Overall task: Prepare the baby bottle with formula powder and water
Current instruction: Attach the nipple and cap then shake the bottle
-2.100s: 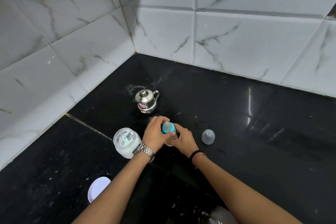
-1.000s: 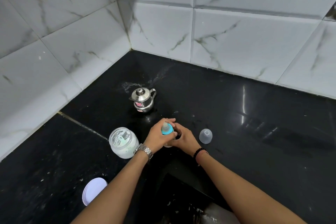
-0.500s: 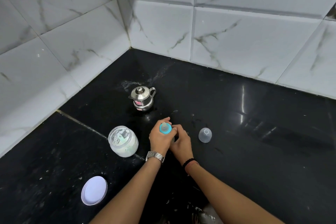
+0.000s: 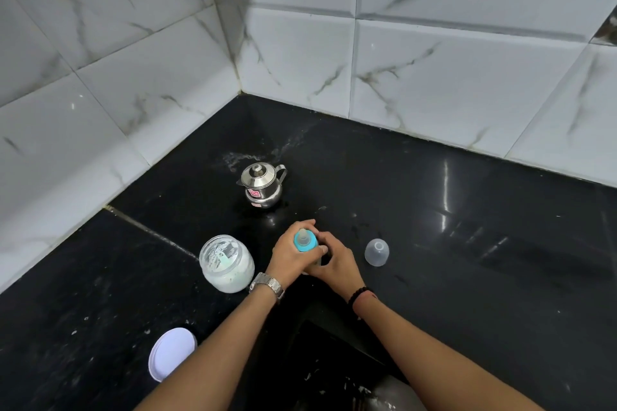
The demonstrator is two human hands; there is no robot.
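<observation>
The baby bottle stands on the black counter, with its blue collar and clear teat showing between my hands. My left hand curls round the blue collar from the left. My right hand grips the bottle body from the right, hiding most of it. An open glass jar of white formula powder stands just left of my left hand. A small steel kettle with its lid on sits behind the bottle.
The clear bottle cap sits mouth down to the right of my right hand. The jar's white lid lies at the near left. White marbled tile walls meet at the corner behind the black counter.
Both hands have stayed on the bottle and shifted their grip slightly around the blue collar. The jar, kettle and cap have not moved on the counter.
</observation>
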